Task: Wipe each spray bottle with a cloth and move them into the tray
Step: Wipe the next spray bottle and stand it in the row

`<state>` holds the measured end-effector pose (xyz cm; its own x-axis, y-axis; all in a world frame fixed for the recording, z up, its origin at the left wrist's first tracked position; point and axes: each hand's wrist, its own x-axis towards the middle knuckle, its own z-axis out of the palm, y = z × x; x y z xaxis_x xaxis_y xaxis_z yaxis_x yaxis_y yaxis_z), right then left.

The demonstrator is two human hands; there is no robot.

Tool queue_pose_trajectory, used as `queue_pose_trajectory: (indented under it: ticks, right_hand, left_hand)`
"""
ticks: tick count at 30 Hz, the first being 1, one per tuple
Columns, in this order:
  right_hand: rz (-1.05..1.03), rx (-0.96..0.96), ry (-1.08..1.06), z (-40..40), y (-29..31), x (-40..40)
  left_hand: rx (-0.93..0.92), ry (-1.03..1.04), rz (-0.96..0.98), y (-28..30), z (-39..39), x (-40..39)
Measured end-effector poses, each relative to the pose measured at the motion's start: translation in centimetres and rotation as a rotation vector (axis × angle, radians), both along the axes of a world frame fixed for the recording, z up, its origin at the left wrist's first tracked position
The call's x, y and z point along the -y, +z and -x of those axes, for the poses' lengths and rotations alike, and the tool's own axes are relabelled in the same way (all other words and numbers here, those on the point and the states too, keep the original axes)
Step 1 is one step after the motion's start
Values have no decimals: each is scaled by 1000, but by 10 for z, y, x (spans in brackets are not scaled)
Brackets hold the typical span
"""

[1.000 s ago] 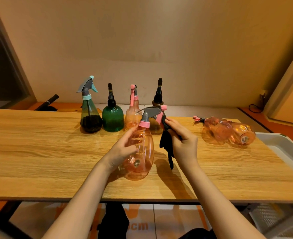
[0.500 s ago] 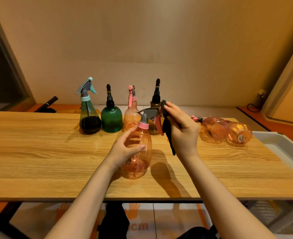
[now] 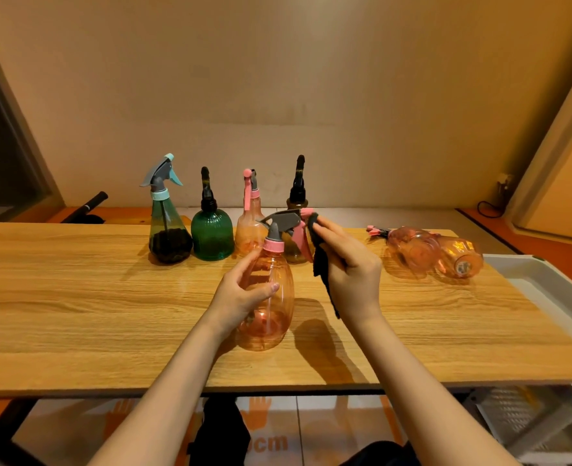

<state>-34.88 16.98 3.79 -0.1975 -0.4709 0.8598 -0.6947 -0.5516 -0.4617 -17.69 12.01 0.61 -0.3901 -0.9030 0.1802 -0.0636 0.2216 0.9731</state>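
At frame centre the pink spray bottle (image 3: 267,297) is gripped by the left hand (image 3: 241,294) while the black cloth (image 3: 321,264), pinched in the right hand (image 3: 352,274), is best worked round the nozzle (image 3: 306,215) firmly.

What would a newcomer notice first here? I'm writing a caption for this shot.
The clear pink plastic spray bottle at centre, gripped by the left hand while the right hand presses a black cloth to its nozzle. Behind stands a row headed by a ribbed green glass-like bottle; two pink bottles lie toppled at right, near the white tray.
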Motion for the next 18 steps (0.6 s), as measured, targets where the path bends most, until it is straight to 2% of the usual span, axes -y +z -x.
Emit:
queue_pose_trajectory:
  ticks: [4,7,11,15,18]
  right_hand:
    - [-67,-105,24,-3,-14,-3]
    - [-85,-108,18,9,-28,-12]
    - [-274,-171,-22,32,-52,-22]
    - [-561,-293,-91,52,-66,-29]
    - [-662,-375,-101,54,-63,-30]
  left_hand:
    - [-38,53,-30,-7,2,3]
    - [-34,97,-12,-10,4,3]
    - [-12,222,42,-14,19,-1]
    - [94,322,142,-19,40,-6]
    - [248,328,248,-20,53,-10]
